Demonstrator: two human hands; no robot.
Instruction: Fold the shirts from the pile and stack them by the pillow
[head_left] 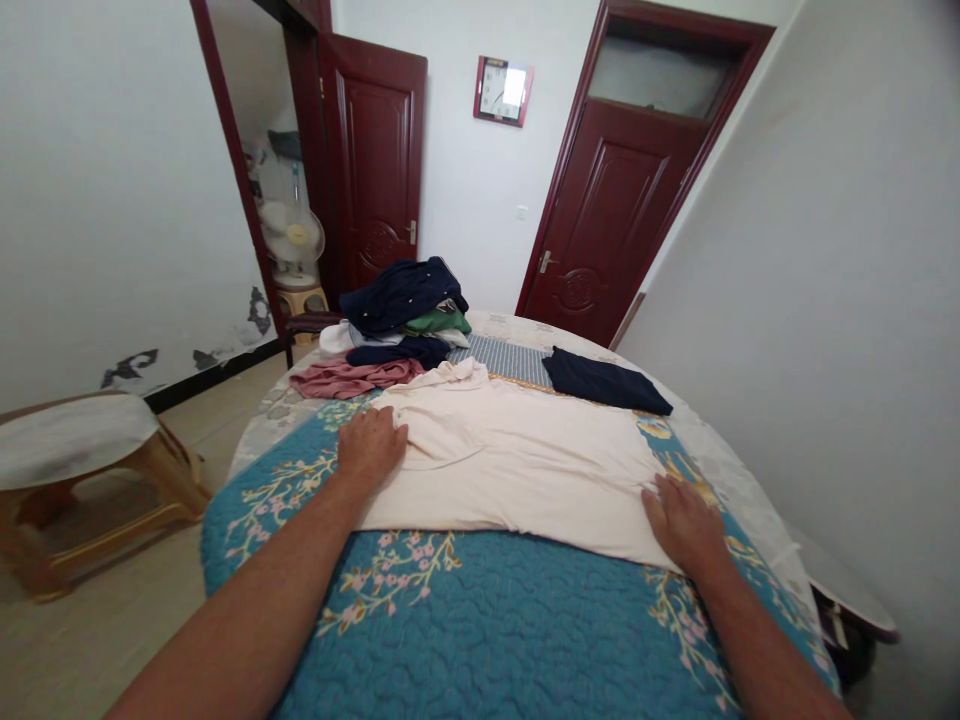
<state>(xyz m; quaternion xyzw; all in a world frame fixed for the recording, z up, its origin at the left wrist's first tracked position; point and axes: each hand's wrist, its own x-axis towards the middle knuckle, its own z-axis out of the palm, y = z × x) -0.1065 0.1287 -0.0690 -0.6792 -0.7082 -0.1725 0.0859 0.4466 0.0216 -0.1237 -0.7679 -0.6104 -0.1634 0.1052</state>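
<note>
A cream-white shirt [517, 450] lies spread sideways, folded lengthwise, with a few wrinkles across it. My left hand [371, 448] is at its left end near the collar and shoulder, fingers closed on the fabric. At the right end, my right hand [686, 520] grips the hem between thumb and fingers. Under the shirt is a teal quilted cover with flower embroidery [525, 620].
Beyond the shirt's left end rises a clothes pile [405, 300], with a pink garment [352, 377] beside it. A folded dark navy garment [607, 380] lies at the back right. A stool [97, 470] stands on the floor at left; a wall [847, 300] borders the right.
</note>
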